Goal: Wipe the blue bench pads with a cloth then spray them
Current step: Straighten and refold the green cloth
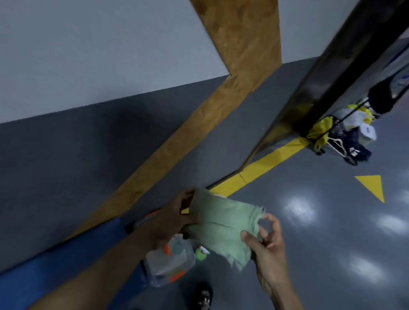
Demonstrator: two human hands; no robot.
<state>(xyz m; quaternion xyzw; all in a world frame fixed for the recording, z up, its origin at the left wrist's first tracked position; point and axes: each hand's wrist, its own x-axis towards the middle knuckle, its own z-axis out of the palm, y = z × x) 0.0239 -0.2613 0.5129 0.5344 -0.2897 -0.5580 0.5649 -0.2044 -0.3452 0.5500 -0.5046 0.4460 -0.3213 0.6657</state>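
A pale green cloth (224, 224) is stretched between my two hands above the grey floor. My left hand (177, 218) grips its left edge. My right hand (263, 244) pinches its right edge between thumb and fingers. A blue bench pad (47, 268) runs along the wall at the lower left, under my left forearm. Below the cloth, by the pad's end, sits a clear plastic container (168, 260) with orange clips, and beside it a small green-and-white object (200, 253) that may be a spray head.
A wooden board (234, 58) leans along the grey wall. A dark mirror frame (329, 74) stands at the right, with bags and clothes (343, 135) at its foot. Yellow floor tape (264, 166) and a yellow triangle (372, 185) mark the glossy floor. My sandalled foot (201, 303) is below.
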